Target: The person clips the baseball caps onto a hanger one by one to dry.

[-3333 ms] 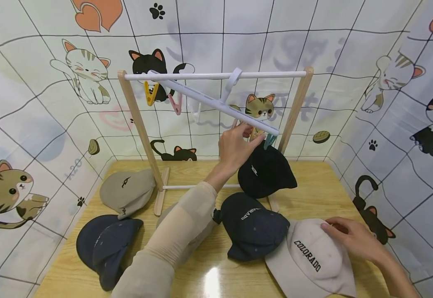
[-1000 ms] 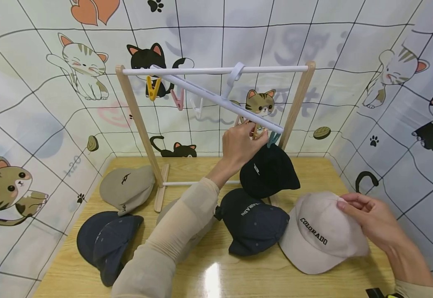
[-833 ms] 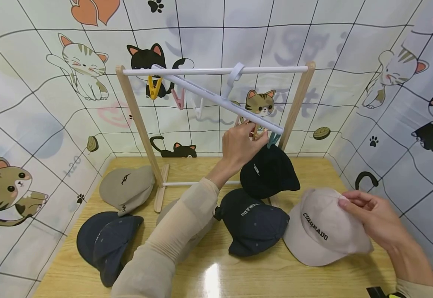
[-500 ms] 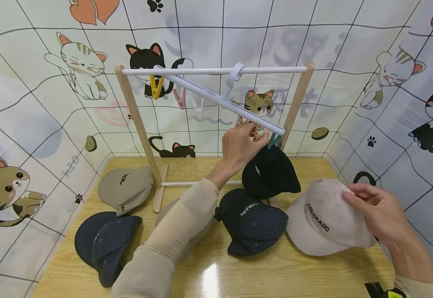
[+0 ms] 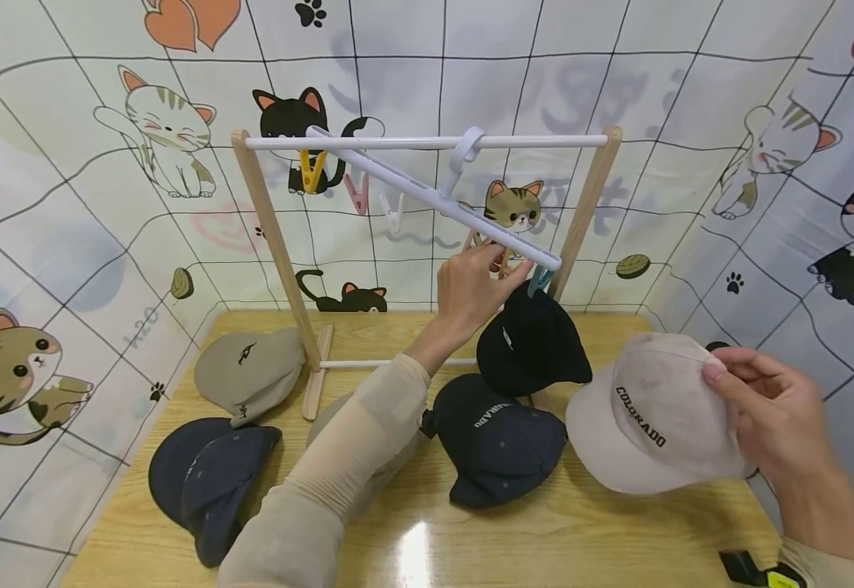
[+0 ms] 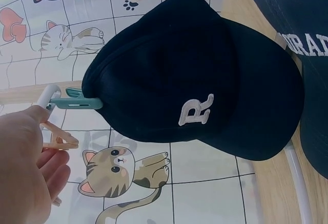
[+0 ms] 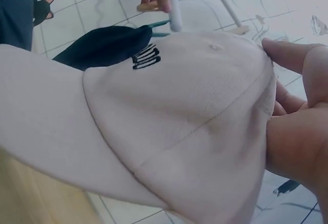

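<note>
My right hand point(image 5: 780, 408) pinches the crown of a pale pink baseball cap point(image 5: 669, 408) lettered COLORADO, held up at the right; the right wrist view shows the thumb on one side of the crown and fingers behind. My left hand point(image 5: 467, 298) is at the low right end of a white clip hanger point(image 5: 412, 188), its thumb and fingers around an orange clothespin point(image 6: 60, 138). Beside it, a teal clothespin point(image 6: 79, 102) grips the top of a black cap point(image 6: 195, 80) with a white R, which hangs down.
The hanger hooks on a wooden rack's white rail point(image 5: 368, 143). Yellow point(image 5: 313, 173) and pink clothespins point(image 5: 357, 193) hang at its high end. On the table point(image 5: 471, 547) lie a navy COLORADO cap point(image 5: 500, 449), another navy cap point(image 5: 206, 482) and a khaki cap point(image 5: 251, 367); my left sleeve partly covers a grey one.
My right hand has lifted the pale pink cap from the table, up and to the right. My left hand has stayed at the hanger's low end.
</note>
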Demonstrator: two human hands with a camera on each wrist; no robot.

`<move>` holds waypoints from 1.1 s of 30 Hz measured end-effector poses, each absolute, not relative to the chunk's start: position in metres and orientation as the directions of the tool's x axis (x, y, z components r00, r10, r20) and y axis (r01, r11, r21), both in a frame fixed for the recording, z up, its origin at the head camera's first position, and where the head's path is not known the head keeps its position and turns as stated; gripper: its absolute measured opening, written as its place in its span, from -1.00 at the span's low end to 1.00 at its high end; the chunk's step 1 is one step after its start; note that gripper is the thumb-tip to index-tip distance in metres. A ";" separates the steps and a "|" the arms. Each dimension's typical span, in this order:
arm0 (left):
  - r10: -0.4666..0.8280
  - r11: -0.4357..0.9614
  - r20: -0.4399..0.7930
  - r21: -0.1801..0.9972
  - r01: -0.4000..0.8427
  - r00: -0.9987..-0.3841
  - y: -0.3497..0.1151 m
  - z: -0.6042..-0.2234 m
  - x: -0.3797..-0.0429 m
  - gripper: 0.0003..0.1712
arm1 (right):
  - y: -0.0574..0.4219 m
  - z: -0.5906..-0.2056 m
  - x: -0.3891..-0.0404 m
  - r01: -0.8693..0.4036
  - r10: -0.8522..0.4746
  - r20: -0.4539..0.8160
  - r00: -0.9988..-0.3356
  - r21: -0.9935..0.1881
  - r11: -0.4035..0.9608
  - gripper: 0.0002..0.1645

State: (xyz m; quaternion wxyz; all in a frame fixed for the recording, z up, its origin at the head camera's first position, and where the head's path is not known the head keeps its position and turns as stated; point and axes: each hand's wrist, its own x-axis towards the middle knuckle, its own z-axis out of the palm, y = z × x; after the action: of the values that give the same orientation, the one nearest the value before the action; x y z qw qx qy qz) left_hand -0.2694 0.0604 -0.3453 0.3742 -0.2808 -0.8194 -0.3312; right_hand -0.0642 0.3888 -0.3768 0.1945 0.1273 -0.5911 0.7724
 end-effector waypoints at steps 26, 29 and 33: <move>0.240 0.544 0.774 0.392 0.742 -0.585 0.054 -0.344 -0.270 -0.65 | 0.375 -0.328 -0.075 -0.560 0.078 0.554 -0.829 -0.820 -0.122 -0.60; 0.249 0.540 0.773 0.389 0.746 -0.583 0.053 -0.343 -0.270 -0.65 | 0.364 -0.324 -0.077 -0.554 0.041 0.553 -0.832 -0.824 -0.120 -0.60; 0.265 0.541 0.765 0.386 0.747 -0.587 0.053 -0.342 -0.270 -0.62 | 0.348 -0.319 -0.083 -0.546 0.023 0.547 -0.837 -0.831 -0.111 -0.62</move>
State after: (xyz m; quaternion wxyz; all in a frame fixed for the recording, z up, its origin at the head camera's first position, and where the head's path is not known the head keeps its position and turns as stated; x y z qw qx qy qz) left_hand -0.2698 0.0533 -0.3418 0.3309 -0.3114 -0.8129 -0.3643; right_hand -0.0828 0.3481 -0.3192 0.1983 0.2054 -0.6366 0.7164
